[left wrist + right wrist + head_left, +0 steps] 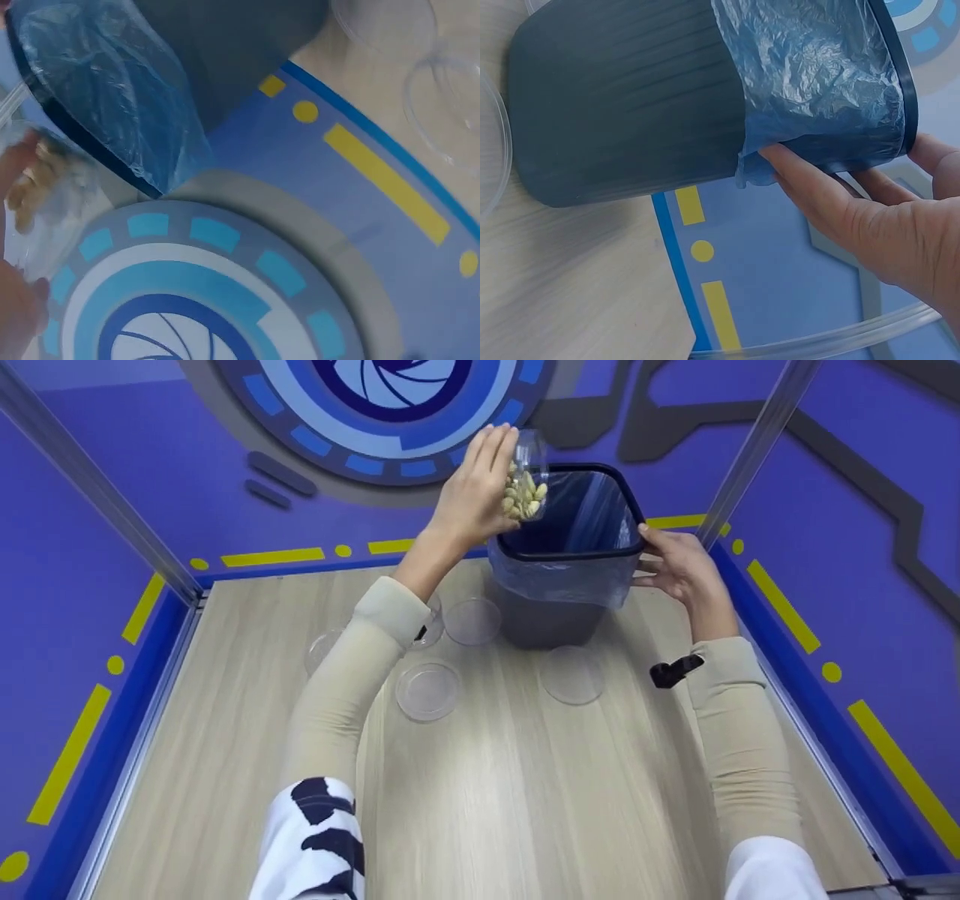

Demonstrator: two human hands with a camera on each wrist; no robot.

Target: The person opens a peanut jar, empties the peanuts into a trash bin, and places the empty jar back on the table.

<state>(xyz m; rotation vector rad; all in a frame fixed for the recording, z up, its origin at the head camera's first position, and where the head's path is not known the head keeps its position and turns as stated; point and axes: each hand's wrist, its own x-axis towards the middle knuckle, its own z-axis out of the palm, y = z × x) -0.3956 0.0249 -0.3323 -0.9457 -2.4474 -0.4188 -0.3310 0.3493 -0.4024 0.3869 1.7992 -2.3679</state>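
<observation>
My left hand holds a clear plastic jar tipped on its side at the left rim of a dark trash bin. Pistachios lie inside the jar towards its lower side; the left wrist view shows them blurred. A translucent bag lines the bin and folds down over its rim. On the bin's right side, my right hand grips it, thumb at the rim and fingers against the bag. The bin stands upright, and its bottom inside is hidden.
Round clear lids lie on the wooden table, one lid in front of the bin and another disc left of it. Clear plastic pieces are partly hidden by my left sleeve. Blue-purple panels enclose the table.
</observation>
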